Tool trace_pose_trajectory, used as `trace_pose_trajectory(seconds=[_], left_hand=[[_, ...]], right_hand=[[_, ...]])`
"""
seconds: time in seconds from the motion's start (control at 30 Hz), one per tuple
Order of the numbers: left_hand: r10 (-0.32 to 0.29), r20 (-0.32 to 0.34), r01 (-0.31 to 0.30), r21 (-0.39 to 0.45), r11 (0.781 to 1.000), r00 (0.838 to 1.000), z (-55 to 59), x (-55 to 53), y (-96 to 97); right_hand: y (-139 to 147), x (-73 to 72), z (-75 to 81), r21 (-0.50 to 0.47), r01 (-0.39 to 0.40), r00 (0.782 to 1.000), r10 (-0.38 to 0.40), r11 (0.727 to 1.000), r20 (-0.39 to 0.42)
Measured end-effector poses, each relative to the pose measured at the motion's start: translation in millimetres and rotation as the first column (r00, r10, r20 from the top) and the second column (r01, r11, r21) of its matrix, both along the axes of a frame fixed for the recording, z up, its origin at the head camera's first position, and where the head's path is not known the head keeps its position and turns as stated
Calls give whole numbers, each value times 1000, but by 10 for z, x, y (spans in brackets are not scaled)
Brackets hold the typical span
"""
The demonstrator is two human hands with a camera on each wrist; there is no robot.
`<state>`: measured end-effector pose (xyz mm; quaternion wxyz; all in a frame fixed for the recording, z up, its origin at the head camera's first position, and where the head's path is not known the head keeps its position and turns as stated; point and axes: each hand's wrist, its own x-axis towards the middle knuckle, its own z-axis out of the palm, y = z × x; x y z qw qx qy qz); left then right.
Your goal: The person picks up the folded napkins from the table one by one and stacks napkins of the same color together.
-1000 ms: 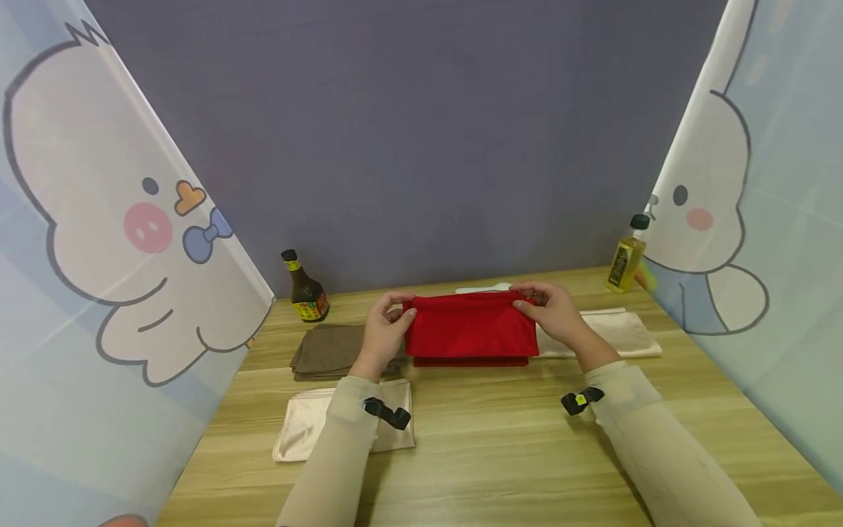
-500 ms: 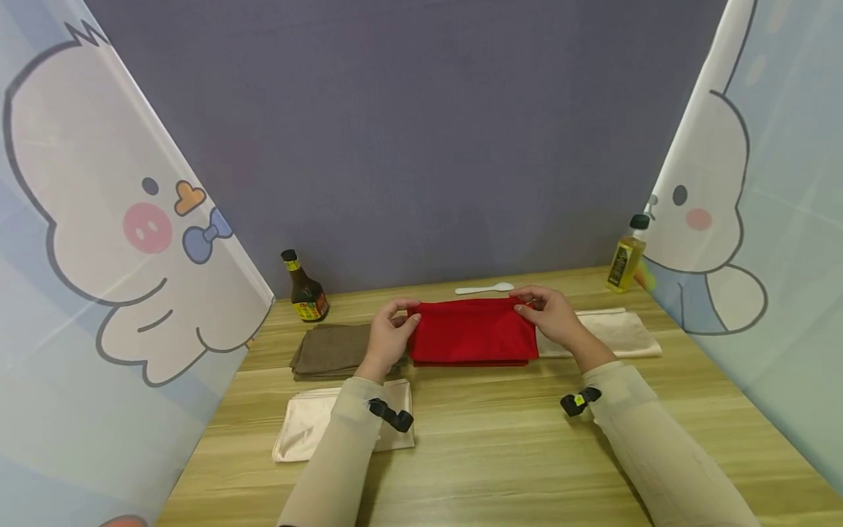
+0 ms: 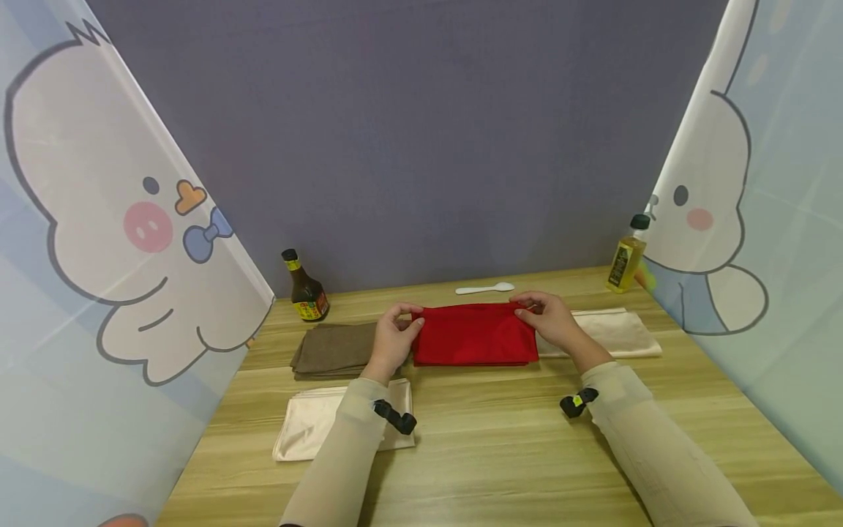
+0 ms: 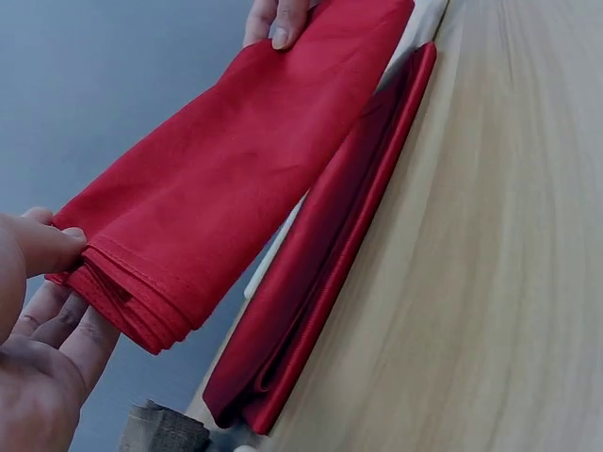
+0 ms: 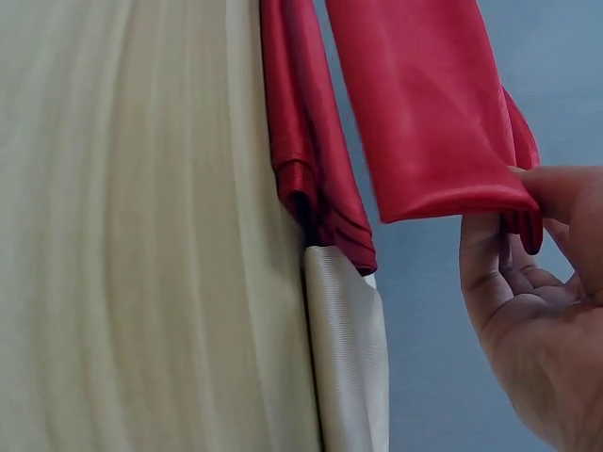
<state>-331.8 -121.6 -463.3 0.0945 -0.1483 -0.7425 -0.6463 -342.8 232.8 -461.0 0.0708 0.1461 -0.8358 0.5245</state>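
Both hands hold a folded red cloth (image 3: 477, 335) stretched between them by its far corners. My left hand (image 3: 393, 342) pinches the left corner, thumb on top and fingers beneath, with several folded layers showing in the left wrist view. At the other end my right hand (image 3: 552, 320) pinches the right corner between thumb and fingers. Close below the held cloth lies a second folded red cloth (image 4: 325, 250) on the table; a gap between the two shows in both wrist views. From the head view the upper cloth hides nearly all of the lower one.
Folded brown cloths (image 3: 336, 350) lie left of the red ones, with folded cream cloth (image 3: 308, 428) nearer the front. Another cream cloth (image 3: 619, 333) is to the right. A white spoon (image 3: 484, 289), a dark sauce bottle (image 3: 309, 293) and an oil bottle (image 3: 627, 262) stand along the back.
The held red cloth has come down closer over the lower one, uncovering the white spoon behind it. My left hand has moved down and to the right; the right hand has lowered slightly.
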Motion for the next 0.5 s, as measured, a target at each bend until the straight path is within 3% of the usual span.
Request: trace_pose_trajectory(seconds=[0.27, 0.5], left_hand=[[-5, 21, 6, -65, 998, 1000, -81, -5, 28], [6, 64, 0, -94, 996, 998, -113, -6, 38]], right_hand=[[4, -36, -93, 52, 22, 999, -24, 998, 36], [1, -51, -124, 28, 4, 998, -6, 1000, 66]])
